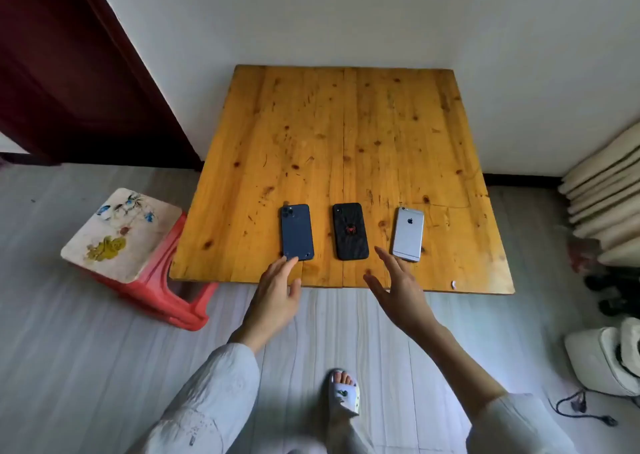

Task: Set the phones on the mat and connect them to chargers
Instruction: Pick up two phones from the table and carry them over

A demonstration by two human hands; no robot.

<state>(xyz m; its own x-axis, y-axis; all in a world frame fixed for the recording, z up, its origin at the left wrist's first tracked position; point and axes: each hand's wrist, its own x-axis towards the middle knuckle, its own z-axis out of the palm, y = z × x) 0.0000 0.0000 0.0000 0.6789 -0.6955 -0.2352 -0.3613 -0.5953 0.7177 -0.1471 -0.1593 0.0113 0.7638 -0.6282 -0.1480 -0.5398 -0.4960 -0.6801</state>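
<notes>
Three phones lie face down in a row near the 6 o'clock edge of the wooden desk [346, 134]. The blue phone [297, 232] is at the 9 o'clock end, the black phone [350, 231] with a red spider mark in the middle, and the silver phone [408, 234] at the 3 o'clock end, each apart from its neighbour. The left hand [275, 296] reaches in with its grip released, fingertips at the blue phone's near edge. The right hand [398, 289] is spread, grip released and holding nothing, between the black and silver phones. A red stool [145, 273] stands at the desk's 8 o'clock corner.
</notes>
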